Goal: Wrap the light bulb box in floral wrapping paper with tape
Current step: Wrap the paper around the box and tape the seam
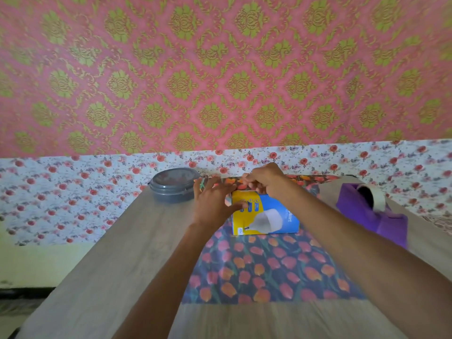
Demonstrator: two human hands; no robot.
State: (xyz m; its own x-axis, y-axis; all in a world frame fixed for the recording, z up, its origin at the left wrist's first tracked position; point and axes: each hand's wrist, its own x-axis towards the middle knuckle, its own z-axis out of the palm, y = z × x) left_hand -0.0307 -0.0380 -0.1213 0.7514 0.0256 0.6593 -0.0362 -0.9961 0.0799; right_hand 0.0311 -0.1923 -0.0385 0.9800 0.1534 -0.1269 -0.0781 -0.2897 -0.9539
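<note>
— Where's the box?
— The light bulb box (265, 216) sits on the floral wrapping paper (264, 270), mid-tabletop (117, 241).
— And the fingers?
— Left hand (212, 204) spread flat against its left side. Right hand (265, 179) curled at its far top edge; I cannot tell what it holds.

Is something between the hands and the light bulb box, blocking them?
Nothing visible. The left hand touches the light bulb box on its left end, and the right hand seems to pinch the wrapping paper at the box's far top edge.
</note>
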